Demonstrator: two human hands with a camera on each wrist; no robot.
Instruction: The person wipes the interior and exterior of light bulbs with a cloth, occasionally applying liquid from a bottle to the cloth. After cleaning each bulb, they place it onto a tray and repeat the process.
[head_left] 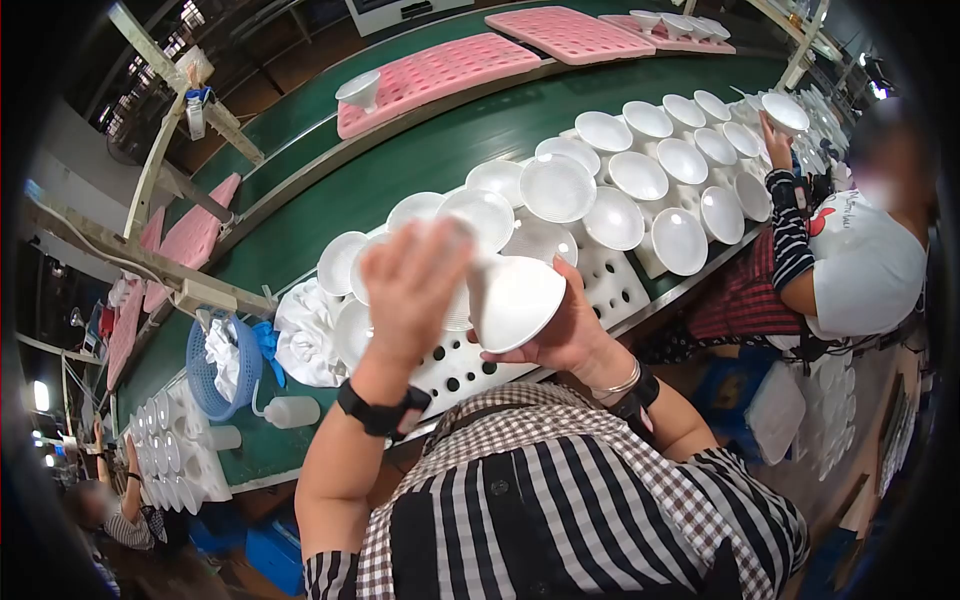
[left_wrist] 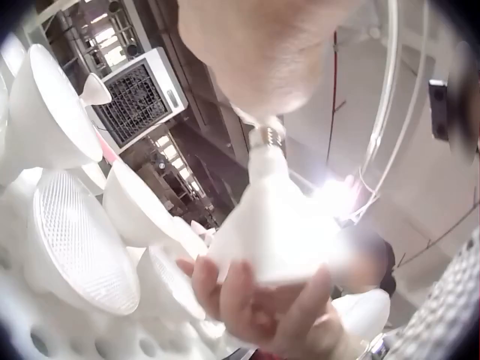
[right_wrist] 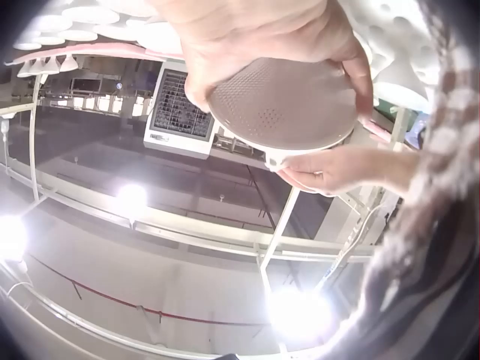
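1. A green work surface (head_left: 440, 150) runs across the head view, with three pink perforated trays (head_left: 455, 75) along its far edge; the nearest bears one white lamp, the farthest four.
2. A second person (head_left: 868, 260), on the right, holds one lamp (head_left: 785, 112) up in a hand.
3. White perforated trays (head_left: 618, 285) carry at least twenty cone-shaped lamps (head_left: 679, 240), wide faces tilted up; overlap hides an exact count.
4. One blue basket (head_left: 240, 375) holds white cloth (head_left: 222, 355); one blue glove or pair (head_left: 268, 350) lies beside it, number unclear.
5. The right hand (head_left: 565, 335) cups the held lamp's wide end, thumb and fingers spread apart around its rim.
6. The left hand (head_left: 412, 290) is at the lamp's narrow screw-base end, blurred; whether its fingers pinch the base, I cannot tell.
7. One held lamp (head_left: 517, 305) lies between the two hands, above the tray's near edge, wide face against the right fingers and palm.
8. One white bottle (head_left: 293, 411) stands or lies near the basket; which, I cannot tell.
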